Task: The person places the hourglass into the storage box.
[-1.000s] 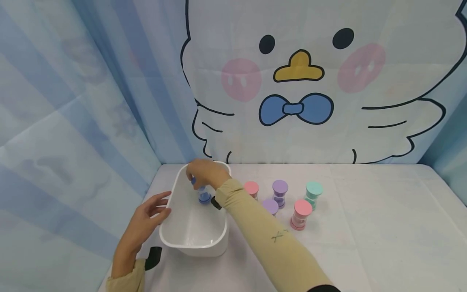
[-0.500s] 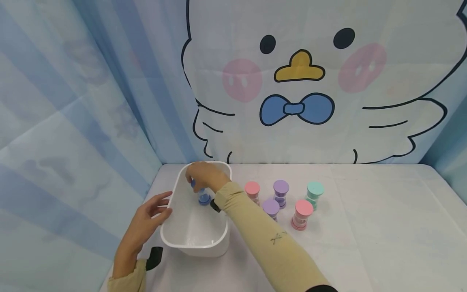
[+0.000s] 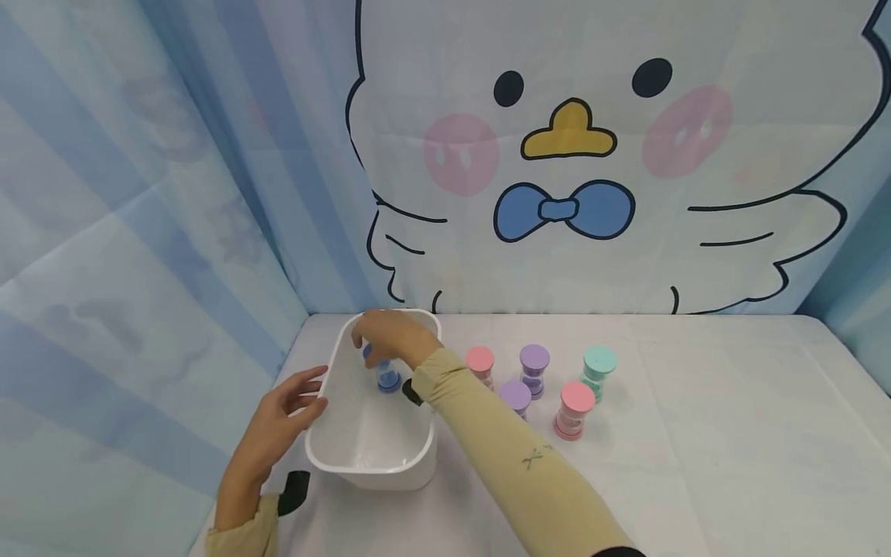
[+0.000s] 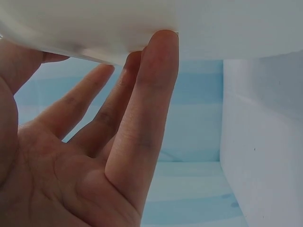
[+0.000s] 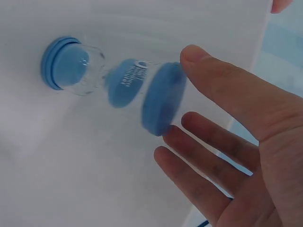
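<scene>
Inside the white plastic bin (image 3: 369, 433), my right hand (image 3: 397, 334) holds a blue hourglass (image 3: 387, 377). The right wrist view shows the thumb and fingertips at opposite edges of the blue cap (image 5: 164, 99), while the hourglass's base (image 5: 59, 64) lies farther in, close to the bin's inner surface. Blue sand shows in the upper bulb and by the base. My left hand (image 3: 281, 410) is at the bin's left side. In the left wrist view its extended fingers (image 4: 151, 94) touch the outside of the bin wall near the rim.
Right of the bin stand several hourglasses: pink ones (image 3: 577, 398) (image 3: 480, 358), purple ones (image 3: 534, 357) (image 3: 515, 394) and a green one (image 3: 599, 360). The right sleeve (image 3: 515, 449) crosses in front of some. A printed curtain (image 3: 557, 263) hangs behind the white-covered table (image 3: 752, 433).
Hardly anything differs. The right hand, still at the hourglass's cap, has shifted very slightly; the left hand and the bin keep their places.
</scene>
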A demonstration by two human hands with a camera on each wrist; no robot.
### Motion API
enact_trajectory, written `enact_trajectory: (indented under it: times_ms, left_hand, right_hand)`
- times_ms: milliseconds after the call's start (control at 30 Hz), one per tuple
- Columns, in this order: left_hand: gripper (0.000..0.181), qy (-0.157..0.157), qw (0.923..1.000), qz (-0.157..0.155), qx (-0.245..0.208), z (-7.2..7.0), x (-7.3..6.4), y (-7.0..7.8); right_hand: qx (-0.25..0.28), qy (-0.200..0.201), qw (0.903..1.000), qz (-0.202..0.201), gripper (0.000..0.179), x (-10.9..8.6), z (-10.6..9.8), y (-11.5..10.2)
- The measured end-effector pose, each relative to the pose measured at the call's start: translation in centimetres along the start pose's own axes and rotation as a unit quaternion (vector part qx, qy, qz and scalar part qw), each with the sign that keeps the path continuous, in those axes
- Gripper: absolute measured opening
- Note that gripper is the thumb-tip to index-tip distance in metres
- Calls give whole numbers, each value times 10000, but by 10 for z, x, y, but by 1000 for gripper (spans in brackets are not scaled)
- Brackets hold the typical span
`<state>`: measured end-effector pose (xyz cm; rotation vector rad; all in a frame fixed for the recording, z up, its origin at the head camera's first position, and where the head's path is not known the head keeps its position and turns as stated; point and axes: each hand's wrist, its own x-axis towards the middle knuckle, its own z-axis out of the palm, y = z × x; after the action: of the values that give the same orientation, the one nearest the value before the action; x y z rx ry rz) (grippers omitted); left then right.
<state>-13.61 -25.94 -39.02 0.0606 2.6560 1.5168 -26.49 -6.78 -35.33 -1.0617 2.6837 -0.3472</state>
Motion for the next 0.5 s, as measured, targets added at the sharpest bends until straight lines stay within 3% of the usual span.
enact_trajectory:
  times_ms: [200, 500]
  left_hand:
    - [56, 14, 10000, -90, 38, 0, -1, 0]
    - [56, 16, 9999, -139, 41, 1, -1, 2]
  right_hand:
    - [-355, 71, 9989, -303, 39, -4, -12, -5]
    - [-646, 167, 9971, -355, 41, -16, -32, -13]
